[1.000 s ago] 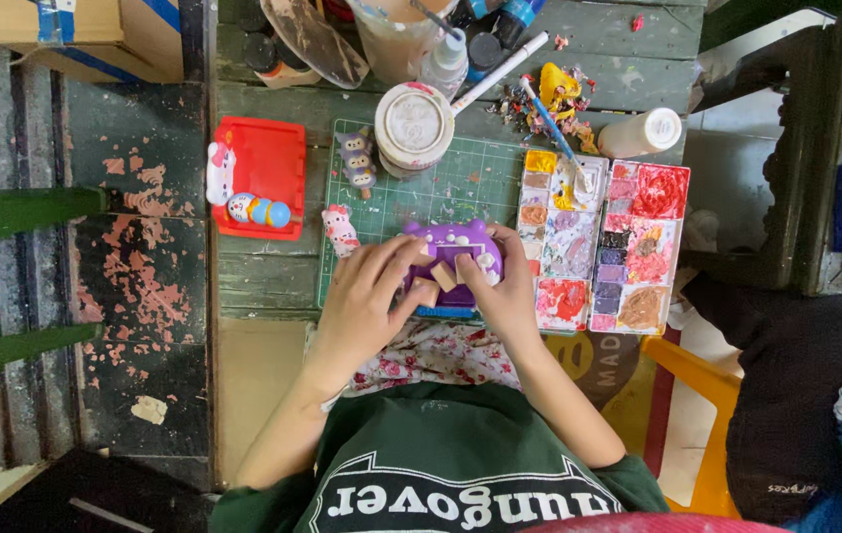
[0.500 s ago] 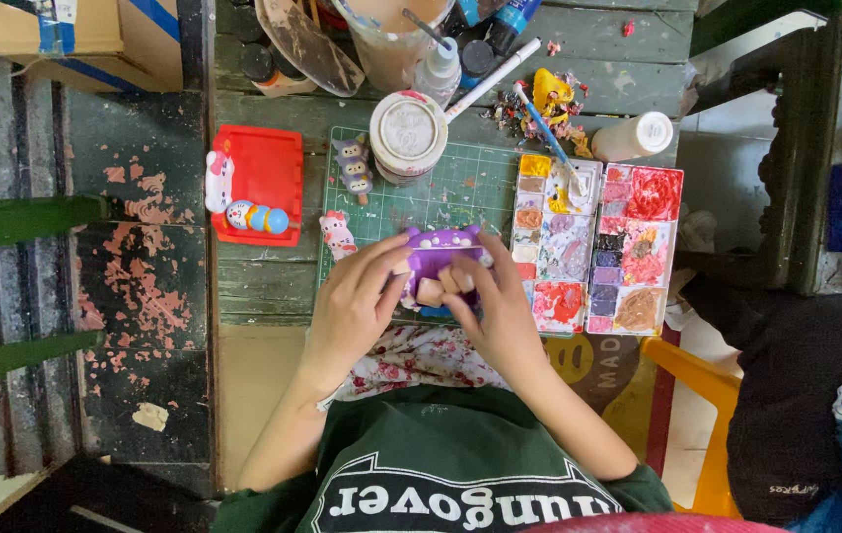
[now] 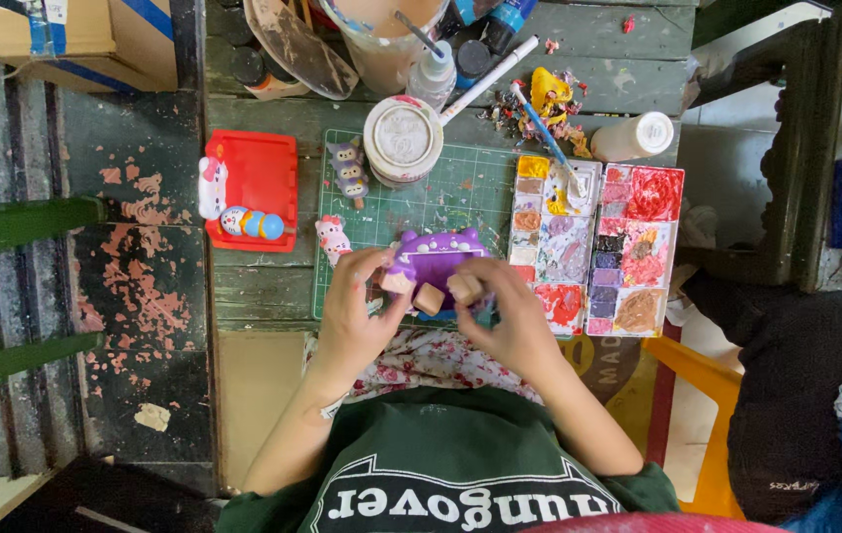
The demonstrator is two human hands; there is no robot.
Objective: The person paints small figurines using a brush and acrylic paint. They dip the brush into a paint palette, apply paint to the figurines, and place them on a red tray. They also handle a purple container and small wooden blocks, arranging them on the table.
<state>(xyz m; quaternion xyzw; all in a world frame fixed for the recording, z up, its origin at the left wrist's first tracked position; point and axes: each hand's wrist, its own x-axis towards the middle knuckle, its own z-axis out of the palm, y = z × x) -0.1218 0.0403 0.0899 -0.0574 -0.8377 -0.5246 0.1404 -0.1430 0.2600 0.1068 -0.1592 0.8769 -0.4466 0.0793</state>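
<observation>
Both hands hold a purple painted figure (image 3: pixel 433 261) with small ears and pale unpainted feet, tilted over the near edge of the green cutting mat (image 3: pixel 440 197). My left hand (image 3: pixel 357 311) grips its left side. My right hand (image 3: pixel 505 316) grips its right side, fingers by one pale foot; something blue-green shows under that hand, too hidden to identify. A paint palette (image 3: pixel 598 237) with several wells of red, purple, yellow and brown lies just right of the figure.
A red tray (image 3: pixel 258 178) with small toy figures sits at left. On the mat are a small grey figurine (image 3: pixel 350 170), a pink-white figurine (image 3: pixel 332 239) and a round lidded tub (image 3: pixel 401 138). Brushes, bottles, a cup and a cardboard box (image 3: pixel 75 39) crowd the far side. Another person's dark clothing shows at right.
The purple figure has been tipped so its pale feet face me. Both hands have shifted their grip around it.
</observation>
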